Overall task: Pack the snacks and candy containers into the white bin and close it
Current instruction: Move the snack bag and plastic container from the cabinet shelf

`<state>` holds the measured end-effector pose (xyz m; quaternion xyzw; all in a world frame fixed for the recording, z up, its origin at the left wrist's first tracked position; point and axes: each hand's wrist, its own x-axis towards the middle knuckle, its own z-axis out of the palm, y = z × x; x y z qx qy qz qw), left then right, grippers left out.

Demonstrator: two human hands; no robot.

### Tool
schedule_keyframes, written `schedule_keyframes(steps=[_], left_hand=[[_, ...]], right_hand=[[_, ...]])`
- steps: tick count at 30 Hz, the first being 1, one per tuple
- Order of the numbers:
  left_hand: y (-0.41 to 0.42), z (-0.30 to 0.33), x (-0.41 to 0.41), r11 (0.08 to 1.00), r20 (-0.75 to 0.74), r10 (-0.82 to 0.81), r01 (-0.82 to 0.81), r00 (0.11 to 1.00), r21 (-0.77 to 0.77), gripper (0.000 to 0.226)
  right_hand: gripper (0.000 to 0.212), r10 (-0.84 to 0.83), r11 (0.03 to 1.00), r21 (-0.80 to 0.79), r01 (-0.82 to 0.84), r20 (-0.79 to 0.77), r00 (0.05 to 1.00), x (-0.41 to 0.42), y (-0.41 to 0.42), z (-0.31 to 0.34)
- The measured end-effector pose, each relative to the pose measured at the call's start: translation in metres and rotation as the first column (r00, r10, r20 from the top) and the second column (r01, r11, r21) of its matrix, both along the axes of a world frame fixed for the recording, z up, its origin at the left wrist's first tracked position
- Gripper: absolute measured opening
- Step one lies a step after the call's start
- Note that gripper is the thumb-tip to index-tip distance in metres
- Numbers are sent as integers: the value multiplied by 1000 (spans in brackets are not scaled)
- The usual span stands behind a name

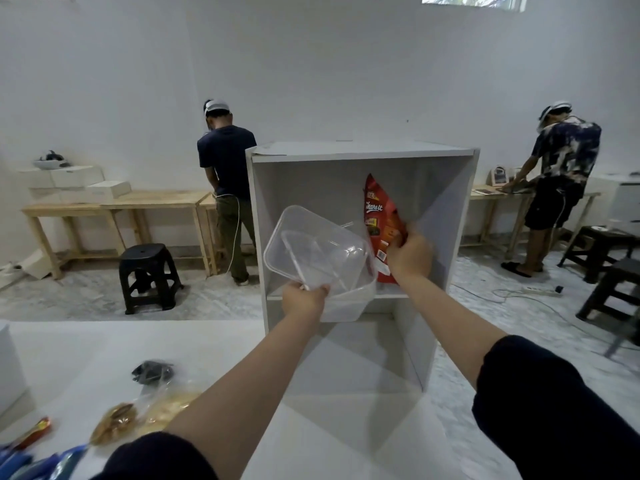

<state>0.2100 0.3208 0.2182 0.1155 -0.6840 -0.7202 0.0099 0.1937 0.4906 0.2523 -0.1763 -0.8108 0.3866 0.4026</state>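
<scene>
A white bin [349, 308] sits on the middle shelf of a white open cabinet [360, 152]. My left hand [304, 299] grips a clear plastic lid [313, 249], held tilted over the bin's front left corner. My right hand [408, 254] holds a red snack bag [381, 223] upright inside the cabinet, just right of the bin. On the white table at the lower left lie a clear bag of biscuits [145, 415], a dark small packet [152, 372], a red wrapper [36, 431] and blue packets [38, 465].
Two people stand with their backs to me at wooden tables [114, 202] along the far wall. A black stool [149, 275] stands on the floor at left, dark stools [602, 254] at right. A power strip and cables [540, 291] lie on the floor.
</scene>
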Motion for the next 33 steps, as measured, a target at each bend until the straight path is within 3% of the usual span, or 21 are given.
schedule_keyframes(steps=[9,16,21,25,33], left_hand=[[-70,-2,73,990,-1,-137,137,991,37,28],[-198,-25,131,998,7,-54,54,999,16,31],[-306,-45,162,992,28,128,-128,991,14,39],[-389,-55,180,933,44,360,-360,932,-20,42],[-522,-93,244,683,38,730,-725,683,-91,45]], right_hand=[[27,-65,994,84,71,-74,995,83,-69,4],[24,-14,999,43,15,-14,1000,142,-177,-15],[24,231,973,-30,-230,36,972,148,-286,-43],[29,431,902,-21,-431,75,899,141,-378,-58],[25,791,607,-59,-793,140,595,132,-549,-91]])
